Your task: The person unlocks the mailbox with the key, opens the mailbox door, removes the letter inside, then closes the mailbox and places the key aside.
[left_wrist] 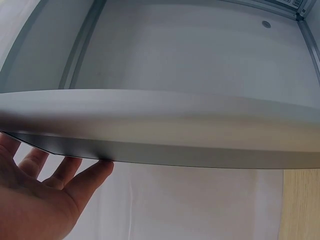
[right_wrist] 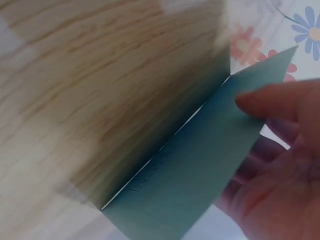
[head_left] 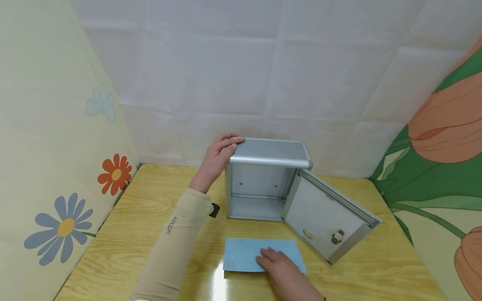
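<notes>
A grey metal lockbox point(head_left: 269, 152) stands on the table, its door point(head_left: 324, 217) swung out to the right. The inside shows a pale back wall with two small dots. My left hand point(head_left: 220, 152) rests on the box's top left corner; in the left wrist view, the fingers point(left_wrist: 90, 185) touch the top panel. In front of the box, my right hand point(head_left: 280, 267) pinches a light blue envelope point(head_left: 244, 253). The right wrist view shows the thumb on one face of the envelope point(right_wrist: 200, 145) and the other fingers behind it. Its near edge appears lifted off the table.
The door carries a brass-coloured lock part point(head_left: 337, 237) and reaches out over the right side of the wooden table point(head_left: 147, 209). A white sheet point(head_left: 241, 75) hangs behind the box. Flower-patterned panels point(head_left: 64, 125) stand at left and right.
</notes>
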Motion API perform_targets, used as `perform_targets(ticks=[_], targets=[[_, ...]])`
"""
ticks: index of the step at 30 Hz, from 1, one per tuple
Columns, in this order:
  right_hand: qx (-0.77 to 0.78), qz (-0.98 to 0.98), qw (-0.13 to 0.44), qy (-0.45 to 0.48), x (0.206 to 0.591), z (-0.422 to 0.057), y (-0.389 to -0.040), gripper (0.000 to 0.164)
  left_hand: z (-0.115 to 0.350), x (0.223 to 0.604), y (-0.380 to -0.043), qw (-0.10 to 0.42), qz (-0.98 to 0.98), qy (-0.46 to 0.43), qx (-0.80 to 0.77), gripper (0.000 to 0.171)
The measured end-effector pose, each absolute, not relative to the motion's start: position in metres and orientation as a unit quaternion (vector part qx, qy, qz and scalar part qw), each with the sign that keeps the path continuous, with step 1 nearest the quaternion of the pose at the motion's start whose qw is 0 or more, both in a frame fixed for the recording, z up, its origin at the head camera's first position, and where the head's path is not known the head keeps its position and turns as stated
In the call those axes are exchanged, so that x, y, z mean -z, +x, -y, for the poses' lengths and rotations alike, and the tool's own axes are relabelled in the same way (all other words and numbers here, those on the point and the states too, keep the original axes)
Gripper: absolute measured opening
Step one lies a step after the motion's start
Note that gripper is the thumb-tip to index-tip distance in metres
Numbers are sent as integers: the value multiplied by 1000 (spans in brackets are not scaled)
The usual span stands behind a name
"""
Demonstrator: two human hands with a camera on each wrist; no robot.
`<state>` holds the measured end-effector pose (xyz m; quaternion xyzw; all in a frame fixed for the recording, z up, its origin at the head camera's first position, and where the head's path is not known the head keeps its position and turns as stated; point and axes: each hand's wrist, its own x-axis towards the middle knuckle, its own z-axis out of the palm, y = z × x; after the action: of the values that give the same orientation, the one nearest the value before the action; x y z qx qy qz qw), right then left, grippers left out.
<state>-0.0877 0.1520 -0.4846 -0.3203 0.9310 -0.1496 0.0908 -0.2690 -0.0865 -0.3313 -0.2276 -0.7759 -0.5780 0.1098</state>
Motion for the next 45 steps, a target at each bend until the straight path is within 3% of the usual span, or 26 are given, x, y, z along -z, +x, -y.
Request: perform_targets(ticks=[11,23,45], targets=[[140,-924,140,-327,493,-156,-90,42,86,332,-271,105,773,-227,583,31],[125,-932,64,-333,498,-152,-96,32,86,332,-271,103,774,-224,583,31],[137,-935,48,-323,499,-150,-117,33,86,333,-270,112,773,-224,583,32]])
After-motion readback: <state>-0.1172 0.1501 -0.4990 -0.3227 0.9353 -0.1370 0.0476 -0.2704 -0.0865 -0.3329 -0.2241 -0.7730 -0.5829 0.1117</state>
